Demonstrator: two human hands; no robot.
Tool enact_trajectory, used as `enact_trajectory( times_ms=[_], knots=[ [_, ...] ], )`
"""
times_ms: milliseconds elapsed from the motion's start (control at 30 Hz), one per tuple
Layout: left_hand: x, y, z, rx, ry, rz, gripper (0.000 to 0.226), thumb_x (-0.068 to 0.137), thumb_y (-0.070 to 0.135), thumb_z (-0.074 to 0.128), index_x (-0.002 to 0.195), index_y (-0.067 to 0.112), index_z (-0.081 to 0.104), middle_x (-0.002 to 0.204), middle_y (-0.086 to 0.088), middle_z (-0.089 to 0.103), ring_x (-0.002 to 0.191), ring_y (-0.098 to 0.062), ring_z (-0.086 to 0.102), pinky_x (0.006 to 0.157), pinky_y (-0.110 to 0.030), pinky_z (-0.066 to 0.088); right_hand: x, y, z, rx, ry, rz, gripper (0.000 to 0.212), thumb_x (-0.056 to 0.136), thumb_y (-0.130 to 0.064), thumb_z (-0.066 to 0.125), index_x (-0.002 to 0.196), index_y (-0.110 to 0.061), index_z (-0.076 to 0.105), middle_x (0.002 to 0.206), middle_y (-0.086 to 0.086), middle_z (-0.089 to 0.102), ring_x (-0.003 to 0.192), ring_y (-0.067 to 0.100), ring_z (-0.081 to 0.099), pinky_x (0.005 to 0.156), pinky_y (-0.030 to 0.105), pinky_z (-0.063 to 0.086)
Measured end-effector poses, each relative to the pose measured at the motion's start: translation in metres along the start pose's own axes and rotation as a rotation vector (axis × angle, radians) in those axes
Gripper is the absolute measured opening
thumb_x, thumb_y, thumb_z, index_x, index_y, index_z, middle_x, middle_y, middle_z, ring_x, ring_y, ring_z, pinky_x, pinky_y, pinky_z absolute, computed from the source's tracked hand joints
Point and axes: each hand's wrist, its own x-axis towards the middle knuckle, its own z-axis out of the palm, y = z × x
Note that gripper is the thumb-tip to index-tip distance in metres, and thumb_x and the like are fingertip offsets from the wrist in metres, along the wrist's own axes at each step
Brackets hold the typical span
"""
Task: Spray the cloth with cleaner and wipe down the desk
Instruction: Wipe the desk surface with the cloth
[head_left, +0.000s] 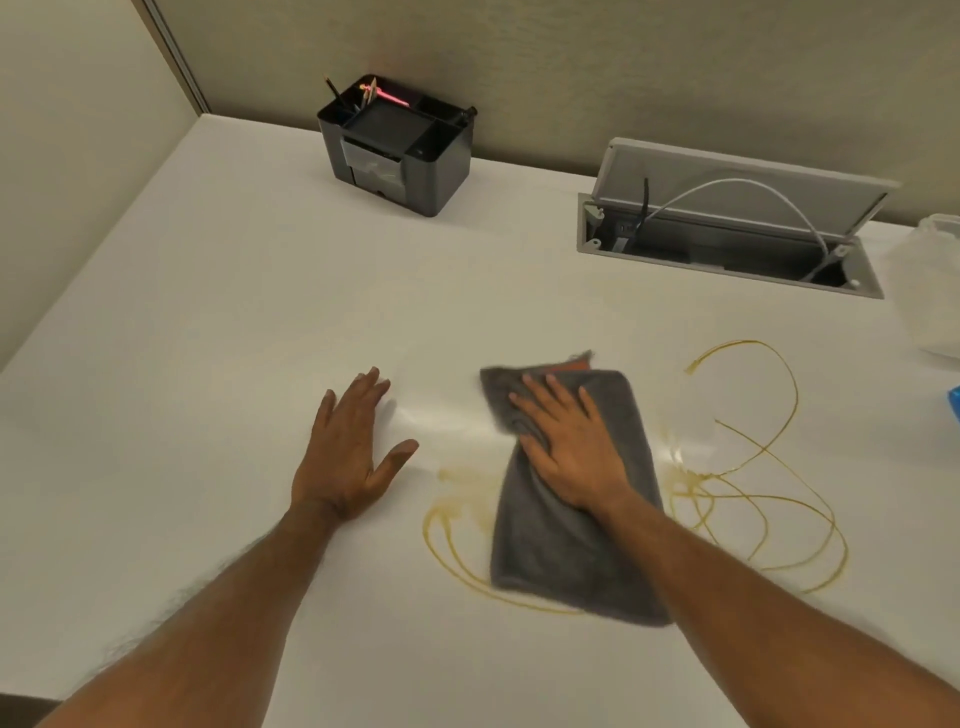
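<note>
Both bare forearms reach in from the near edge, and each hand lies palm-down on the white desk (208, 322). On the person's right, the right hand (569, 457) presses flat on a grey microfibre cloth (566, 551), fingers spread over its far half; nothing is pinched or curled around, so the cloth is held only by the weight of the palm. Its near half trails back under the wrist toward the person, and a sliver of orange tag shows at the far edge just beyond the fingertips. Looping amber streaks (748, 499) of some sticky liquid (thin as thread) run out from under the cloth on both sides, more of them to the right of the pressing hand than to its left. Between the two hands the surface shines wet. Well apart from the cloth, the left hand (348, 457) rests flat and empty, fingers together and thumb splayed toward the cloth. Far beyond that hand a black desk organiser (400, 150) with pens stands by the partition wall. Beyond the right hand, an open cable hatch (727, 228) shows a white cable inside.
</note>
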Motion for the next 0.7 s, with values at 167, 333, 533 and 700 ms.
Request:
enact_trajectory(
  times_ms=[167, 333, 533, 700],
  knots=[
    [0.000, 0.000, 0.000, 0.013, -0.004, -0.008, 0.089, 0.090, 0.074, 0.023, 0.153, 0.012, 0.029, 0.164, -0.003, 0.024, 0.152, -0.017, 0.018, 0.124, -0.048, 0.012, 0.054, -0.047, 0.007, -0.054, -0.009, 0.070, 0.060, 0.099, -0.046, 0.030, 0.155, -0.029, 0.020, 0.165, -0.002, 0.009, 0.152, 0.024, 0.002, 0.123, 0.048, 0.001],
    [-0.002, 0.000, -0.001, 0.013, -0.014, 0.018, 0.089, 0.090, 0.074, 0.023, 0.152, 0.010, 0.031, 0.163, -0.004, 0.025, 0.152, -0.019, 0.019, 0.123, -0.050, 0.012, 0.006, -0.063, 0.020, -0.001, -0.045, -0.216, 0.056, 0.098, -0.044, 0.034, 0.153, -0.034, 0.027, 0.164, -0.008, 0.015, 0.152, 0.017, 0.006, 0.122, 0.042, 0.003],
    [-0.002, 0.002, -0.001, 0.021, 0.003, 0.005, 0.088, 0.091, 0.073, 0.021, 0.152, 0.011, 0.032, 0.163, -0.004, 0.025, 0.152, -0.018, 0.019, 0.124, -0.048, 0.013, -0.017, -0.007, 0.008, -0.021, -0.021, -0.011, 0.058, 0.096, -0.047, 0.029, 0.153, -0.035, 0.025, 0.164, -0.011, 0.012, 0.152, 0.013, 0.003, 0.121, 0.051, 0.008],
    [-0.007, 0.006, -0.001, -0.005, 0.057, -0.051, 0.086, 0.092, 0.071, 0.025, 0.150, 0.009, 0.036, 0.161, -0.009, 0.031, 0.149, -0.024, 0.027, 0.121, -0.045, 0.026, 0.037, -0.067, 0.016, -0.063, -0.026, -0.003, 0.064, 0.095, -0.047, 0.031, 0.156, -0.030, 0.018, 0.166, -0.002, 0.008, 0.152, 0.025, -0.001, 0.122, 0.051, 0.000]
  ],
)
